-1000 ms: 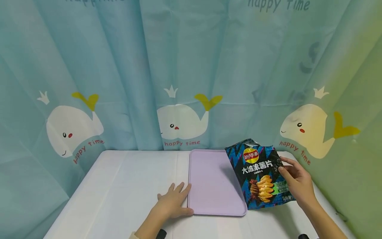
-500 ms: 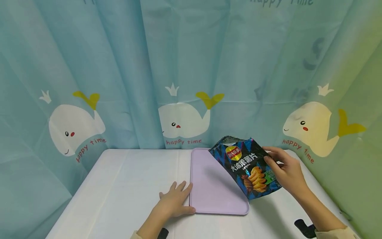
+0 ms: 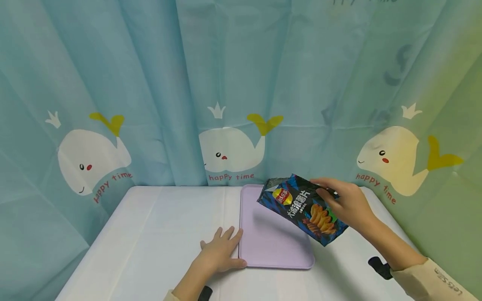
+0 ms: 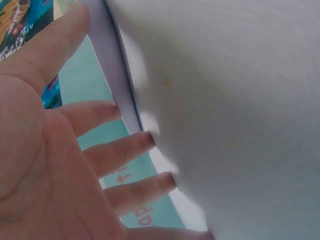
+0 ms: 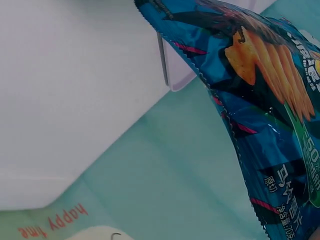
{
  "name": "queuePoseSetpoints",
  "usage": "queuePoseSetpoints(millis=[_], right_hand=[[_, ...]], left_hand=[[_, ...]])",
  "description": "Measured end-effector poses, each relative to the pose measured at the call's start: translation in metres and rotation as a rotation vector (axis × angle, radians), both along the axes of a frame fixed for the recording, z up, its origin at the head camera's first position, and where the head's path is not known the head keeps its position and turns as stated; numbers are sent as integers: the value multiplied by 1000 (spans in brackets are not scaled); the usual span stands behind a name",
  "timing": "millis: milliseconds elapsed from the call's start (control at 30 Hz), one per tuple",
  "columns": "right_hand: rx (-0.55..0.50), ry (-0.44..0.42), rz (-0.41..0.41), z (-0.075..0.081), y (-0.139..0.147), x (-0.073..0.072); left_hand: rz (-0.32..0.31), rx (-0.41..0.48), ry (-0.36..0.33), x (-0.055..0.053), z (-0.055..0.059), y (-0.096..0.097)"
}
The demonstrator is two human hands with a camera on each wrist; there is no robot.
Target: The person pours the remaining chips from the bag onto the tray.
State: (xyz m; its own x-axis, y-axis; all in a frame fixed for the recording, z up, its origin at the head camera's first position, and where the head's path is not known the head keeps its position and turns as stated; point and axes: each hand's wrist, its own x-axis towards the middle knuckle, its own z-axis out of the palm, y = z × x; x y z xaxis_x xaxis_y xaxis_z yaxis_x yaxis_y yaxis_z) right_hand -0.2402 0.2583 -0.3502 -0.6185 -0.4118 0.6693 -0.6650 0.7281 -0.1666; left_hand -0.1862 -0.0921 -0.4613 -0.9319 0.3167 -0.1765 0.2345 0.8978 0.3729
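A black and blue bag of potato chips (image 3: pixel 297 209) hangs tilted over the right part of a lilac tray (image 3: pixel 260 251), its top end pointing to the upper left and showing a silvery inside. My right hand (image 3: pixel 348 202) grips the bag along its right side, thumb on the printed front. In the right wrist view the bag (image 5: pixel 270 110) fills the upper right, and the hand is almost wholly out of sight. My left hand (image 3: pixel 222 253) lies with fingers spread at the tray's left edge, its thumb at the near left corner; the left wrist view shows the fingers straight.
The tray lies on a white table (image 3: pixel 169 234). Behind and to the right hangs a blue-green curtain (image 3: pixel 162 83) printed with whales. A black strap piece (image 3: pixel 380 267) shows by the right wrist, another by the left.
My right hand has moved left with the chip bag, which now leans further over with its top end above the tray. My left hand has stayed at the tray's edge.
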Motion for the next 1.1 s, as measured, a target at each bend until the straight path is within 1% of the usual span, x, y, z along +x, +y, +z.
queuePoseSetpoints(millis=[167, 433, 700, 933, 1100], right_hand=[[72, -6, 29, 7, -7, -6], [142, 1, 46, 15, -17, -10], [227, -85, 60, 31, -27, -8], [272, -93, 62, 42, -32, -10], [298, -136, 41, 48, -36, -9]], left_hand=[[8, -8, -4, -1, 0, 0], [14, -3, -16, -1, -2, 2], [11, -23, -7, -2, -2, 1], [16, -19, -5, -1, -1, 1], [12, -10, -7, 0, -1, 1]])
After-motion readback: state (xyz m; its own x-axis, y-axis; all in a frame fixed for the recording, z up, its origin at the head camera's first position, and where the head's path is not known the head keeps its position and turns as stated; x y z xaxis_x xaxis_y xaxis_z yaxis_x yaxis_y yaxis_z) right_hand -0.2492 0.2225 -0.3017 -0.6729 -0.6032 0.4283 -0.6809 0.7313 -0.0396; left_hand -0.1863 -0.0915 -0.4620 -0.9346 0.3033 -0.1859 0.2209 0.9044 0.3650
